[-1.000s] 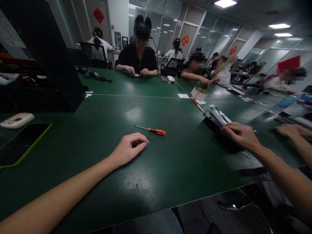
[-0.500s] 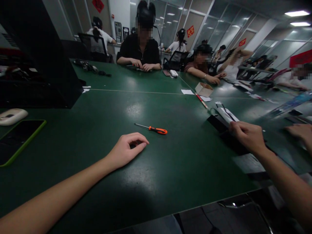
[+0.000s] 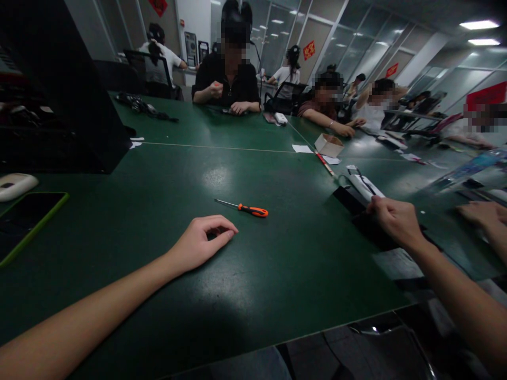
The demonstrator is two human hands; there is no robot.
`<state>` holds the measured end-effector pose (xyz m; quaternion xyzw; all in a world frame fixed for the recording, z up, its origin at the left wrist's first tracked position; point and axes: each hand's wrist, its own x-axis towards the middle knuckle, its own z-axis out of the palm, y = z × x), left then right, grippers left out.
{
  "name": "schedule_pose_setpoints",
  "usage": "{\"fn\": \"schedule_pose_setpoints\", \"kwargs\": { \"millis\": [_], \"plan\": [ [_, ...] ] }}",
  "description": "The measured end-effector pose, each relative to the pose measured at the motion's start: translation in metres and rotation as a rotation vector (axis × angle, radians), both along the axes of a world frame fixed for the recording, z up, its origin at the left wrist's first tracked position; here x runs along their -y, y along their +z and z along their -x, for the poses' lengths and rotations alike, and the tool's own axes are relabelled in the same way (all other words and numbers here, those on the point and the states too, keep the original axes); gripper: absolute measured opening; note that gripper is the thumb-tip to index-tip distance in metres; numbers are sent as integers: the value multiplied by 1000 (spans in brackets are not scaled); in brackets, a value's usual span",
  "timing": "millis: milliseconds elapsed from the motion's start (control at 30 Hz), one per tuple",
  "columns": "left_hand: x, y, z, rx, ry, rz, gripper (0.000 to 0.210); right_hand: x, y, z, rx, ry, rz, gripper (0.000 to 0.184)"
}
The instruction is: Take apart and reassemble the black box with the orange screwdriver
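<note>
On the green table (image 3: 285,253) lies a screwdriver (image 3: 253,211) with an orange and black handle, its thin metal shaft pointing left. Just short of it rests my left hand (image 3: 204,237), side down on the table, fingers curled and thumb tip meeting the fingertips; nothing shows in it, and it is apart from the screwdriver. Further right, my right hand (image 3: 396,219) is closed at the near end of a white object (image 3: 366,187) with a black cord-like strip across it. My fingertips there are hidden, so whatever they grip does not show.
A phone in a green case (image 3: 31,224) and a white rounded device (image 3: 18,186) lie left, before a large black stand (image 3: 79,121). Beyond are a small open box (image 3: 328,145) and a cable bundle (image 3: 142,105). Another person's hands (image 3: 481,214) rest at right; a co-worker sits opposite.
The view has shifted slightly, moving table items a little left. My hands keep their poses, and the screwdriver stays put. The co-worker opposite has raised one hand from the table.
</note>
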<state>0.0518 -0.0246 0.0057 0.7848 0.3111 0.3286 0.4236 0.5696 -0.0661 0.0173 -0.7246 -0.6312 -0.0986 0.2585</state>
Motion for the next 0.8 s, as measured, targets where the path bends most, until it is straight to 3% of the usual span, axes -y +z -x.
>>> {"fn": "schedule_pose_setpoints", "kwargs": {
  "millis": [367,633,800],
  "plan": [
    [0,0,0,-31,0,7,16,-4,0,3,2,124,70,70],
    [0,0,0,-17,0,17,18,13,-6,-18,-89,-56,-204,55],
    [-1,-1,1,-33,-8,20,18,24,-1,-20,-64,108,-79,42]
  ]
}}
